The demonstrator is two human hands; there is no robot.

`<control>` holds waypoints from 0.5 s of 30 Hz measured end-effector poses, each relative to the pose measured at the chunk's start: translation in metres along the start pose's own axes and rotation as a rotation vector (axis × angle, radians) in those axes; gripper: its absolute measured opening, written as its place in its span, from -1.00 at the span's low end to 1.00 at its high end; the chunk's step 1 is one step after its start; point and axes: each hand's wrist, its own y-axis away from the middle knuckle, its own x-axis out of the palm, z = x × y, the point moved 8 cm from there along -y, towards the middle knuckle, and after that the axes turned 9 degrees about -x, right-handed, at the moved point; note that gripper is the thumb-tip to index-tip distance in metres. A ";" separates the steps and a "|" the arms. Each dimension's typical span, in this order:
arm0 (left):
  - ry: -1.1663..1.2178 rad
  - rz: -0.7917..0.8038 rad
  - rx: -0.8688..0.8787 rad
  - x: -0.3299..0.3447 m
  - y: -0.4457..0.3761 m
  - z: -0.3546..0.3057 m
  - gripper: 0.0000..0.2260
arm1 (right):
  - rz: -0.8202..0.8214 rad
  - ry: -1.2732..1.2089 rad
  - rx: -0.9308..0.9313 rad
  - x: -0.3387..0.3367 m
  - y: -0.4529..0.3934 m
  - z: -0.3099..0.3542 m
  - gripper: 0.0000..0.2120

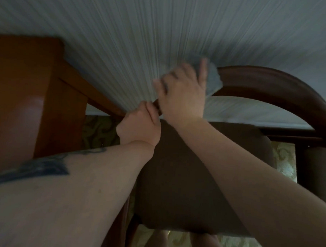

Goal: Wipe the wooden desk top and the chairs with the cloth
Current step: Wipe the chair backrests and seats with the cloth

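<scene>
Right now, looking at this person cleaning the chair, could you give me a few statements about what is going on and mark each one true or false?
1. The right hand presses a grey-blue cloth onto the curved wooden back of the chair. True.
2. The left hand holds a spray bottle. False: it grips the chair's back rail and holds no bottle.
3. The chair seat is dark brown. True.
4. The cloth lies on the wooden desk. False: it is on the chair back, under the right hand.
5. The wall behind the chair is bare brick. False: it is pale with fine stripes.
</scene>
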 end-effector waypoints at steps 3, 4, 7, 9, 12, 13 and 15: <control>-0.045 0.091 -0.035 0.005 0.004 0.004 -0.76 | 0.275 -0.011 -0.253 0.021 0.003 0.047 -0.47; -0.044 0.080 -0.050 0.005 0.003 0.005 -0.79 | 0.309 0.001 -0.288 0.020 -0.001 0.047 -0.50; 0.034 -0.020 -0.078 0.001 -0.001 0.005 -0.69 | 0.244 0.110 -0.177 0.009 -0.016 -0.004 -0.54; 0.094 -0.028 -0.073 -0.001 -0.001 0.006 -0.61 | 0.063 0.164 0.076 -0.014 -0.013 -0.056 -0.52; 0.101 -0.041 -0.071 -0.001 -0.001 0.006 -0.60 | 0.000 0.176 0.240 -0.018 -0.003 -0.063 -0.51; 0.091 -0.040 -0.069 0.000 -0.001 0.006 -0.62 | 0.066 0.167 0.177 -0.008 -0.003 -0.046 -0.51; 0.052 -0.024 -0.067 0.002 -0.002 0.005 -0.69 | 0.185 0.113 -0.107 0.011 -0.003 0.000 -0.55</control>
